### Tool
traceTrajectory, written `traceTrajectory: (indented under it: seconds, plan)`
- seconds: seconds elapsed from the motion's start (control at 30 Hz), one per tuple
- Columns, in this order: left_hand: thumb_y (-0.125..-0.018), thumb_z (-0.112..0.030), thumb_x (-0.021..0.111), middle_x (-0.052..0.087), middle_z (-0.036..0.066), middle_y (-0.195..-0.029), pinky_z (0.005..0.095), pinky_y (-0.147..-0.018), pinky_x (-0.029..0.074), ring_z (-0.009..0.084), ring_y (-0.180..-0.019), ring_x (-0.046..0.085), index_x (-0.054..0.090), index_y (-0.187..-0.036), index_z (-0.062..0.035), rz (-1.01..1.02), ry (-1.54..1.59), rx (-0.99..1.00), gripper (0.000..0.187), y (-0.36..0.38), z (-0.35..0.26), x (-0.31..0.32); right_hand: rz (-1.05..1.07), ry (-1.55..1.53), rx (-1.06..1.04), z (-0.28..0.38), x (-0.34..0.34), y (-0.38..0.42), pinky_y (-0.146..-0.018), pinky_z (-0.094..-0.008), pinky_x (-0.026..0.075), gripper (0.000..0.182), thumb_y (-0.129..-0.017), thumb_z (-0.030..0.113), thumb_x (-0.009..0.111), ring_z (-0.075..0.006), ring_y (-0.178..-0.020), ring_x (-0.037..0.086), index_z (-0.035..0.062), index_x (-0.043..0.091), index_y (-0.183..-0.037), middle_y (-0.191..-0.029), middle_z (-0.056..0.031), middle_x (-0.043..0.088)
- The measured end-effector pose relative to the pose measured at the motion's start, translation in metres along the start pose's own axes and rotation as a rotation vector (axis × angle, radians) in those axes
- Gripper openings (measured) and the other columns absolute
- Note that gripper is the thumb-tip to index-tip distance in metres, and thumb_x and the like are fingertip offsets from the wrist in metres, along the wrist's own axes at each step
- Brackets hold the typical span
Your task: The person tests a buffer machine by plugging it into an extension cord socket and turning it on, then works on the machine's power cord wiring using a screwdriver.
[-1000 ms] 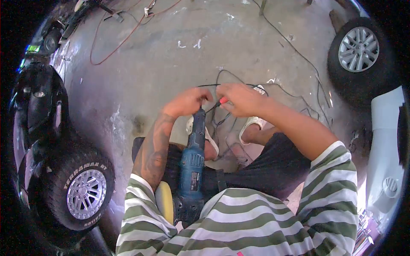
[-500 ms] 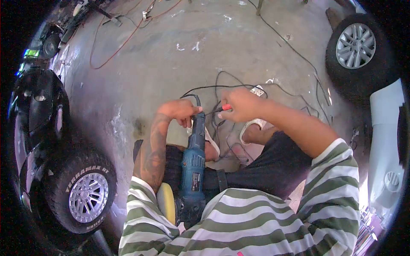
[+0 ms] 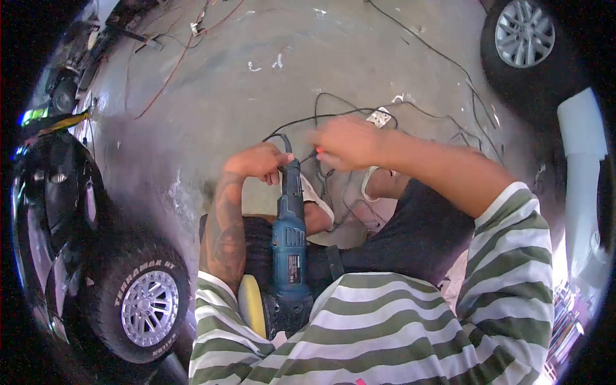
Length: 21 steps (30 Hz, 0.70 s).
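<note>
A blue polisher (image 3: pixel 290 250) lies along my lap, its yellow foam pad (image 3: pixel 251 307) by my left forearm and its rear handle pointing away from me. My left hand (image 3: pixel 260 162) is closed at that rear end, where the black cord (image 3: pixel 282 141) comes out. Just right of it, my right hand (image 3: pixel 350 142) is closed around a red and black screwdriver (image 3: pixel 319 150), mostly covered by the fingers. Its shaft points toward the polisher's rear end; whether the tip touches is too small to tell.
A white power strip (image 3: pixel 379 117) and tangled black cords (image 3: pixel 340 102) lie on the concrete floor beyond my hands. A black vehicle's wheel (image 3: pixel 149 308) stands at left, another wheel (image 3: pixel 525 35) at upper right. A pale body panel (image 3: pixel 581 128) is at the right edge.
My right hand has turned and moved slightly left, hiding more of the red handle. My left hand stays at the polisher's rear end. The whole view has shifted a little.
</note>
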<state>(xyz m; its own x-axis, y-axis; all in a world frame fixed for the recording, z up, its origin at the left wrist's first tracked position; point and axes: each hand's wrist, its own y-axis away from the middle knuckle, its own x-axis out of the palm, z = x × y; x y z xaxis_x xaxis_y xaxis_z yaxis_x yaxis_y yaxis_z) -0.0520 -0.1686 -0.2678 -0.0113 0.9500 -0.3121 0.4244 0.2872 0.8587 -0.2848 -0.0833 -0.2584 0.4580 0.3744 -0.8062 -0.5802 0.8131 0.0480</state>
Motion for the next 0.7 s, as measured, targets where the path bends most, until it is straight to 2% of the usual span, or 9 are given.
traceTrajectory:
  seconds: [0.03,0.17,0.23,0.27,0.37,0.43,0.53,0.63,0.7]
  plan:
    - [-0.100,-0.044,0.045,0.068,0.011,-0.063,0.0340,-0.054,0.054,0.0191,-0.054,0.065,0.068,-0.076,0.0017,-0.025,0.013,0.013,0.056,0.004,-0.005,0.000,-0.253,0.069,-0.285,-0.008,0.007,0.000,-0.075,-0.0519,0.048,0.032,-0.086,0.034,0.063,-0.0390,-0.080,0.062,0.0027,0.059,-0.094,-0.080,-0.0162,0.063]
    - [-0.100,-0.044,0.046,0.068,0.010,-0.065,0.0340,-0.056,0.054,0.0187,-0.056,0.065,0.067,-0.079,0.0023,-0.031,-0.089,0.053,0.055,0.008,-0.011,-0.002,-0.068,0.183,-0.220,-0.001,0.008,-0.004,-0.076,-0.0501,0.048,0.029,-0.083,0.029,0.064,-0.0383,-0.083,0.062,0.0029,0.059,-0.095,-0.083,-0.0168,0.063]
    - [-0.101,-0.040,0.042,0.068,0.012,-0.069,0.0346,-0.061,0.054,0.0198,-0.061,0.066,0.065,-0.082,0.0038,0.007,-0.102,-0.021,0.053,0.010,-0.017,-0.001,0.294,-0.230,0.573,0.003,0.008,-0.006,-0.077,-0.0476,0.048,0.024,-0.080,0.024,0.066,-0.0358,-0.087,0.061,0.0038,0.060,-0.092,-0.086,-0.0162,0.063]
    - [-0.101,-0.040,0.042,0.068,0.012,-0.069,0.0346,-0.061,0.054,0.0198,-0.061,0.066,0.065,-0.082,0.0038,0.008,-0.118,-0.020,0.053,0.009,-0.015,-0.002,0.279,-0.235,0.579,0.001,0.009,-0.005,-0.077,-0.0476,0.048,0.024,-0.080,0.024,0.066,-0.0358,-0.087,0.061,0.0038,0.060,-0.092,-0.086,-0.0162,0.063]
    - [-0.101,-0.041,0.040,0.070,0.012,-0.072,0.0339,-0.062,0.054,0.0200,-0.063,0.066,0.065,-0.081,0.0032,0.026,-0.085,-0.001,0.055,0.002,-0.004,-0.008,0.237,-0.340,0.552,-0.005,0.007,-0.003,-0.075,-0.0478,0.048,0.019,-0.082,0.022,0.062,-0.0355,-0.083,0.061,0.0041,0.063,-0.089,-0.080,-0.0171,0.062]
    - [-0.102,-0.041,0.039,0.071,0.013,-0.075,0.0330,-0.063,0.054,0.0198,-0.065,0.067,0.064,-0.082,0.0031,-0.013,0.149,-0.010,0.054,0.003,0.005,-0.010,-0.136,-0.170,-0.052,-0.003,0.003,0.003,-0.071,-0.0497,0.048,0.024,-0.085,0.027,0.058,-0.0375,-0.075,0.061,0.0042,0.065,-0.087,-0.073,-0.0196,0.060]
    - [-0.102,-0.040,0.038,0.071,0.015,-0.077,0.0329,-0.063,0.054,0.0183,-0.067,0.068,0.063,-0.084,0.0047,-0.036,0.089,0.065,0.054,0.013,0.002,-0.011,-0.241,0.096,-0.395,-0.006,0.000,-0.007,-0.069,-0.0518,0.048,0.026,-0.088,0.029,0.055,-0.0384,-0.071,0.061,0.0057,0.067,-0.088,-0.070,-0.0212,0.059]
    - [-0.097,-0.033,0.050,0.071,0.014,-0.076,0.0362,-0.064,0.055,0.0230,-0.070,0.068,0.063,-0.092,0.0027,0.008,0.017,0.091,0.039,0.006,0.005,-0.008,0.071,0.076,0.044,0.016,-0.002,0.006,-0.067,-0.0503,0.048,0.031,-0.091,0.032,0.054,-0.0380,-0.072,0.061,0.0046,0.066,-0.086,-0.074,-0.0212,0.061]
    - [-0.087,-0.031,0.065,0.064,0.009,-0.066,0.0419,-0.063,0.051,0.0306,-0.064,0.062,0.066,-0.094,-0.0026,-0.129,-0.732,0.928,0.030,-0.027,0.042,0.000,-0.050,-0.171,0.453,-0.002,0.029,0.003,-0.066,-0.0489,0.048,0.040,-0.094,0.036,0.049,-0.0381,-0.070,0.062,0.0023,0.066,-0.083,-0.074,-0.0216,0.062]
